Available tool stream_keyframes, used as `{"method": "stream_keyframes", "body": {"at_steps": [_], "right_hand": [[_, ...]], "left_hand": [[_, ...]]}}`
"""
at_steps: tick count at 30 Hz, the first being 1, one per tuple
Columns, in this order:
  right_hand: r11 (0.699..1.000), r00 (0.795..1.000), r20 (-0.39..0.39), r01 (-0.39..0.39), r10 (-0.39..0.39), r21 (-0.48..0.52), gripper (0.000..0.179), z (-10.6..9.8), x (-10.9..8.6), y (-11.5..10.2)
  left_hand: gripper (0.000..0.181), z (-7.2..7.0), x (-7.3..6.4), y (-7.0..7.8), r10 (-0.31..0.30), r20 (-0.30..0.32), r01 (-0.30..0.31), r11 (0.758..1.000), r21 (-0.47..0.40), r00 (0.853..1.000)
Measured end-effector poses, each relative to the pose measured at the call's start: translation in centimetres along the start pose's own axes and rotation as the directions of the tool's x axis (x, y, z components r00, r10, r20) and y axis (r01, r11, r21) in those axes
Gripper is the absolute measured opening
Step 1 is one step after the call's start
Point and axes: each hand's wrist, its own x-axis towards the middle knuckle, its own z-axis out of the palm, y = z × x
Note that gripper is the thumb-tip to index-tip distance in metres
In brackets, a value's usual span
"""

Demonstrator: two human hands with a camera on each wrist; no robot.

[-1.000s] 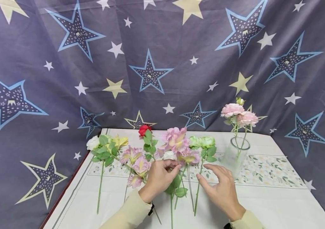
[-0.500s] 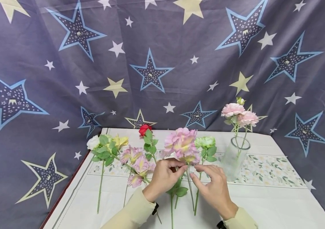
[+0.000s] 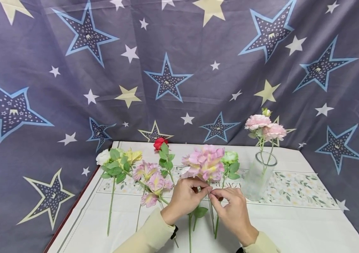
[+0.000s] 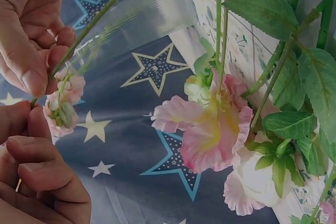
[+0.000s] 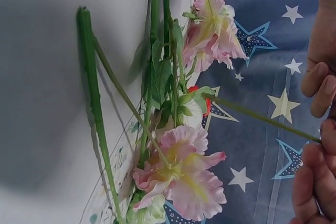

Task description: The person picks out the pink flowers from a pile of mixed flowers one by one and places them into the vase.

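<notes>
My left hand (image 3: 187,196) and right hand (image 3: 233,211) meet just below a ruffled pink-and-yellow artificial flower (image 3: 208,162). Thumbs and fingertips of both pinch a thin green flower stem (image 4: 100,17), the two grips almost touching. The same stem (image 5: 262,116) slants into the fingers in the right wrist view; fingers hide its end. Another pink-yellow bloom (image 4: 210,135) and a white rose (image 4: 262,177) are close by the hands. A light green flower (image 3: 230,157) lies to the right of the pink one.
A clear glass vase (image 3: 258,186) with pink flowers (image 3: 274,131) stands to the right. Left of the hands lie more pink-yellow flowers (image 3: 155,182), a red rose (image 3: 160,144) and white and yellow blooms (image 3: 132,155). A floral strip crosses the white tablecloth (image 3: 309,228). Starred curtain hangs behind.
My right hand has moved left and its fingertips have closed on the stem beside my left fingers. My left hand and the pink bloom have shifted slightly right.
</notes>
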Motion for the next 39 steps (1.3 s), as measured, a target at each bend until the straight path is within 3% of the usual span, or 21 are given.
{"method": "stream_keyframes", "body": {"at_steps": [6,15,28,35,39], "right_hand": [[1.0,1.0,-0.017,-0.002,0.002,-0.002,0.023,0.0,-0.2,-0.1],[1.0,1.0,-0.019,-0.004,0.004,-0.012,0.023,-0.2,-0.2,0.0],[0.998,0.999,-0.042,-0.011,0.009,-0.065,0.027,-1.3,0.8,0.8],[0.997,0.998,-0.061,-0.023,0.019,-0.08,0.027,-2.1,1.4,1.3],[0.996,0.998,-0.065,-0.028,0.022,-0.089,0.026,-2.7,1.8,1.7]], "left_hand": [[0.006,0.2,-0.1,0.0,-0.013,0.008,0.013,1.0,0.026,1.0],[0.004,0.4,-0.3,-0.3,0.067,-0.002,-0.066,0.994,0.091,0.998],[0.015,-1.1,-1.4,-1.3,-0.055,-0.013,0.057,0.973,0.222,0.998],[0.015,-1.7,-2.2,-2.6,-0.084,-0.028,0.089,0.929,0.359,0.996],[0.017,-2.1,-2.7,-3.4,-0.105,-0.036,0.111,0.913,0.393,0.994]]}}
